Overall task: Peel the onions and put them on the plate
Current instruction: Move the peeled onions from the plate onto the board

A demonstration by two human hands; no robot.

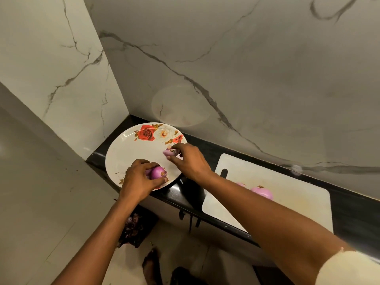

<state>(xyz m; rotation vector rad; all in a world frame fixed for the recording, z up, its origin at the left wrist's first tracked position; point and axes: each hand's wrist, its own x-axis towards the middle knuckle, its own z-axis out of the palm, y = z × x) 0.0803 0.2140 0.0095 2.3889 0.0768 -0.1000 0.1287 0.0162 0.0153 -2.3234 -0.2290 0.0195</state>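
Two hands meet over a floral plate [131,150] on the black counter [349,210]. Nearest, the left hand [136,179] curls round a purple onion [158,172] at the plate's near rim, fingers and thumb gripping it. Just beyond, the right hand [190,159] pinches a small pale-purple scrap [169,152] over the plate's right edge. To the right, a second onion [263,192] lies on a white board [287,177]; a third onion [241,184] shows partly behind the right forearm. Marble wall [246,79] rises behind.
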